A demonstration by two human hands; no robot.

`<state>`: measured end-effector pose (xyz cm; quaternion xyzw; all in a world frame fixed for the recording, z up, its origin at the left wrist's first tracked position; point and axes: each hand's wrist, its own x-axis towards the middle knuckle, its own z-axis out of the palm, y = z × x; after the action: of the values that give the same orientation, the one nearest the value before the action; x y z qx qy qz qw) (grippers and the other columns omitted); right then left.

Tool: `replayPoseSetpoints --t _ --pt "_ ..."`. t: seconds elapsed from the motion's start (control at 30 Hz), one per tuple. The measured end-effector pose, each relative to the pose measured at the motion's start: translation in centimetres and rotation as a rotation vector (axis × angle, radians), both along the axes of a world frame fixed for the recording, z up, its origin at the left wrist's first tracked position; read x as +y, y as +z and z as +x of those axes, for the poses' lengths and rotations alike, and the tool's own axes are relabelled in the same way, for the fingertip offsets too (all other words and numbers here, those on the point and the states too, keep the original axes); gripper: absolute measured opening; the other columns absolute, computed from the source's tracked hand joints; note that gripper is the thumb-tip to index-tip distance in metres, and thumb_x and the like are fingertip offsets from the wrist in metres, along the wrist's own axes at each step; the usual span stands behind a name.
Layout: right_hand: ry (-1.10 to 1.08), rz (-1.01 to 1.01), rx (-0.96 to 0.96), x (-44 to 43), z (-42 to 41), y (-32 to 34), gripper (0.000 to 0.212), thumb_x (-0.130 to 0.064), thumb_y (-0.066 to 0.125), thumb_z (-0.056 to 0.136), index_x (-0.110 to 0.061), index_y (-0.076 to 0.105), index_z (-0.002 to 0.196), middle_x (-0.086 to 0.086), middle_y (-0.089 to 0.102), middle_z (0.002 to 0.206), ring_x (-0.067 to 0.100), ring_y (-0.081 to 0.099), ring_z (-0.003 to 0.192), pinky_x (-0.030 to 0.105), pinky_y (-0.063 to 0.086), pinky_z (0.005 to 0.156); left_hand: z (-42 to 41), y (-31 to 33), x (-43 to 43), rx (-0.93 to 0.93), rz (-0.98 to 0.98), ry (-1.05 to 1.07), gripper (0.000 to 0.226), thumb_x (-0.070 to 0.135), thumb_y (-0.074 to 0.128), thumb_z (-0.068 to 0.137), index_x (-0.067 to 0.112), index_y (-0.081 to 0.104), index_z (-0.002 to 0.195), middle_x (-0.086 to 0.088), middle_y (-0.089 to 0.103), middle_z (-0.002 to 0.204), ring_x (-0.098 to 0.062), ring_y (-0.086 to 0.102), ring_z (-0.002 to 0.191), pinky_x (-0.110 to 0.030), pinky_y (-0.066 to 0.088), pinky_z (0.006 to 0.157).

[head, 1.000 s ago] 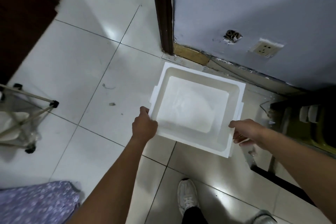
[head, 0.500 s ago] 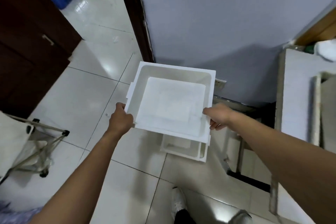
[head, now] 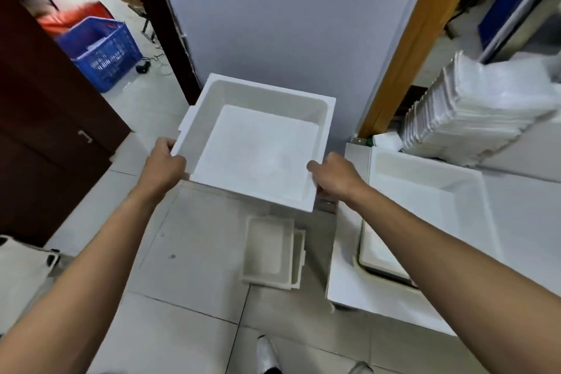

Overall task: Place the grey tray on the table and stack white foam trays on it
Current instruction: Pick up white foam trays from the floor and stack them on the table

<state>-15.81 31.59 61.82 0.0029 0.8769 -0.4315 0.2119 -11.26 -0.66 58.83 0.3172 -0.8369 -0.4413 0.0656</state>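
Observation:
I hold a white foam tray point(head: 258, 149) in the air in front of me, level and open side up. My left hand point(head: 164, 165) grips its left rim and my right hand point(head: 332, 179) grips its near right corner. Below it, more white foam trays point(head: 270, 252) lie stacked on the floor tiles. On the white table point(head: 349, 276) at the right sits another white foam tray point(head: 425, 209), resting on a darker tray whose near edge point(head: 385, 276) just shows beneath it.
A tall pile of thin white sheets point(head: 473, 112) leans at the table's back. A blue plastic crate point(head: 100, 50) stands on the floor at the far left beside a dark cabinet point(head: 45, 118). A grey wall panel point(head: 273, 15) is straight ahead.
I have lifted the foam tray from the floor stack up to chest height, and my view has risen and swung right, bringing the table and its tray into sight.

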Motion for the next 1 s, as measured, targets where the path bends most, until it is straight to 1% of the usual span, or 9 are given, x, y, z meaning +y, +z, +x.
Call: replayPoseSetpoints --t 0.13,0.23,0.3,0.47,0.6,0.7,0.83,0.97,1.0 --pt "-0.101 -0.083 0.058 4.3 0.9 4.5 0.030 -0.031 0.055 0.095 -0.018 0.048 0.070 0.003 0.061 0.074 0.024 0.064 0.072 0.039 0.057 0.070 0.2 5.5 3.9 0.063 -0.025 -0.062 0.027 0.006 0.052 0.085 0.014 0.053 0.111 -0.001 0.061 0.099 -0.029 0.064 0.092 -0.038 0.053 0.065" --pt "-0.169 -0.140 0.073 8.8 1.9 6.5 0.028 -0.035 0.057 0.089 -0.010 0.057 0.075 0.016 0.073 0.091 0.032 0.072 0.083 0.051 0.061 0.079 0.7 8.4 8.0 0.066 -0.099 -0.131 0.025 0.009 0.052 0.089 0.019 0.052 0.112 0.001 0.061 0.102 -0.021 0.058 0.088 -0.027 0.036 0.059" --pt "-0.200 -0.155 0.080 11.6 2.6 7.1 0.029 -0.035 0.058 0.085 -0.007 0.063 0.078 0.012 0.075 0.087 0.029 0.074 0.080 0.054 0.060 0.077 0.7 9.3 10.3 0.111 -0.075 -0.185 0.023 0.008 0.052 0.088 0.020 0.052 0.107 -0.002 0.061 0.103 -0.018 0.056 0.086 -0.030 0.039 0.060" --pt "-0.318 -0.151 0.154 18.1 3.5 7.8 0.025 -0.027 0.058 0.091 -0.007 0.071 0.086 0.007 0.076 0.083 0.022 0.074 0.072 0.041 0.063 0.069 1.0 11.3 17.0 0.171 -0.061 -0.288 0.025 0.007 0.050 0.090 0.017 0.051 0.112 0.004 0.059 0.102 -0.014 0.057 0.088 -0.038 0.049 0.070" --pt "-0.376 -0.048 0.261 22.5 4.4 8.1 0.029 -0.034 0.057 0.091 -0.009 0.060 0.077 0.004 0.066 0.071 0.026 0.066 0.067 0.037 0.050 0.064 1.0 11.8 21.4 0.197 -0.067 -0.354 0.021 0.010 0.049 0.093 0.016 0.049 0.113 0.007 0.058 0.101 -0.013 0.057 0.088 -0.035 0.047 0.067" --pt "-0.407 -0.005 0.307 24.8 4.9 8.0 0.029 -0.036 0.055 0.092 -0.011 0.055 0.078 0.002 0.062 0.073 0.022 0.059 0.069 0.034 0.040 0.061 0.7 11.7 23.5 0.213 -0.067 -0.387 0.019 0.010 0.050 0.094 0.017 0.049 0.111 0.008 0.058 0.101 -0.014 0.058 0.090 -0.031 0.046 0.065" --pt "-0.475 0.013 0.306 27.5 5.7 6.8 0.028 -0.037 0.053 0.091 -0.013 0.049 0.078 0.003 0.060 0.077 0.023 0.055 0.070 0.035 0.037 0.061 0.0 12.0 26.0 0.209 -0.086 -0.477 0.020 0.014 0.054 0.093 0.021 0.051 0.112 0.015 0.059 0.102 -0.014 0.060 0.096 -0.031 0.050 0.070" --pt "-0.552 0.000 0.300 30.1 6.4 6.2 0.027 -0.035 0.052 0.092 -0.017 0.043 0.074 0.000 0.053 0.074 0.021 0.050 0.068 0.033 0.035 0.059 -0.9 12.6 28.2 0.222 -0.013 -0.544 0.022 0.023 0.059 0.093 0.023 0.056 0.115 0.006 0.066 0.111 -0.015 0.065 0.100 -0.042 0.058 0.082" --pt "-0.557 0.014 0.304 31.0 6.6 6.3 0.027 -0.036 0.052 0.092 -0.015 0.044 0.076 0.000 0.054 0.075 0.022 0.051 0.069 0.034 0.035 0.059 -1.1 12.7 29.0 0.222 -0.006 -0.558 0.021 0.023 0.060 0.093 0.023 0.057 0.115 0.005 0.067 0.112 -0.014 0.066 0.099 -0.040 0.058 0.080"
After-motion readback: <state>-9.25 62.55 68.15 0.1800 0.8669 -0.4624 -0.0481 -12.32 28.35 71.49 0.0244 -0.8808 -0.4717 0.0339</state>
